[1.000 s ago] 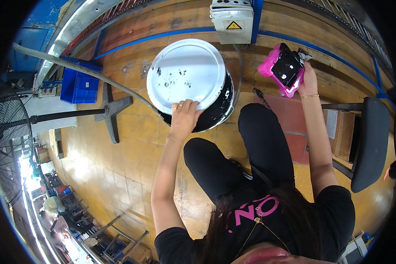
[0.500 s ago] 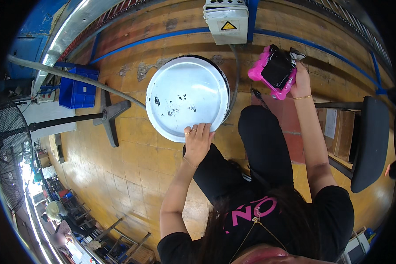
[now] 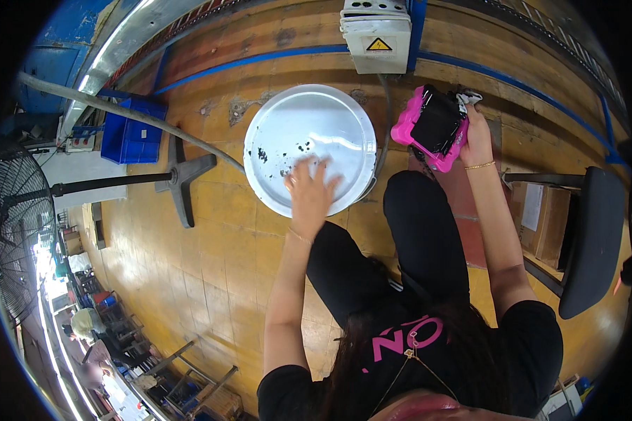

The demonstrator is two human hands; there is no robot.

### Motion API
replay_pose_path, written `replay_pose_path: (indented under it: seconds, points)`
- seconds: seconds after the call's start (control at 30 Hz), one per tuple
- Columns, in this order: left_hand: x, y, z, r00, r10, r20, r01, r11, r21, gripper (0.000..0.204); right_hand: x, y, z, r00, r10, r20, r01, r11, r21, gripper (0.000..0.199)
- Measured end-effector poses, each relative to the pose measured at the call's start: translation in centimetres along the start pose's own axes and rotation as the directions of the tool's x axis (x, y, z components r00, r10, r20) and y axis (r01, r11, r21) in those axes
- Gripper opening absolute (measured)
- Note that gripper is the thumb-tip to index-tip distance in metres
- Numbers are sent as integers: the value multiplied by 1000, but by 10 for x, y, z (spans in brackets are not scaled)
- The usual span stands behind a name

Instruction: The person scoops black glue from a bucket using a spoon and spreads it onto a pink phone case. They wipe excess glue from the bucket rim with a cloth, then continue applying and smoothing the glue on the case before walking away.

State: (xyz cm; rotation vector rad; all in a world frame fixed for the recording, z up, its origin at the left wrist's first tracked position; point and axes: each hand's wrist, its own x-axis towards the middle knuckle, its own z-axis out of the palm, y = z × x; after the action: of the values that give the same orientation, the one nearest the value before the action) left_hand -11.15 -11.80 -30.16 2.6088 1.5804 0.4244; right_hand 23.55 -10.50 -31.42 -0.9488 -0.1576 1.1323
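Note:
A round white lid [image 3: 309, 116] lies on a bucket in front of my knees, and small black flecks are scattered over it. A bit of the bucket's wire handle [image 3: 367, 189] shows at its right side. My left hand [image 3: 310, 193] is over the lid's near part, fingers spread and slightly blurred; whether it touches the surface I cannot tell. Off to the right, my right hand [image 3: 476, 137] grips a pink, wavy-edged block-like thing [image 3: 405, 126] with a shiny black middle. Crumpled silvery-black wrapping [image 3: 469, 99] sticks out by those fingers.
A grey electrical box [image 3: 377, 45] stands beyond the bucket beside a blue rail [image 3: 260, 59]. On the left are a blue bin [image 3: 130, 137], a fan [image 3: 22, 210] with its foot, and a slanting grey pipe [image 3: 140, 116]. A dark chair [image 3: 593, 242] and cardboard box [image 3: 544, 210] are at right.
My left hand has moved from the lid's near rim to over its surface, its fingers spreading. The dark edge behind the lid no longer shows. The right hand still holds the pink thing.

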Motion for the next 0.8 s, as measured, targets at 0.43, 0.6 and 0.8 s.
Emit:
replay_pose_path:
  seconds: [0.43,0.6,0.8]
  points:
    - [75,-41,61,959,-282,-24,283,955,92,74,-23,2,41,999,40,-31,-43,993,-107,23]
    - [75,-43,59,955,-283,-85,286,958,23,73,-23,12,63,999,4,38,-4,1000,3,25]
    - [68,-53,47,876,-450,-176,231,711,-664,71,-29,25,84,999,-4,49,-1,996,95,25]
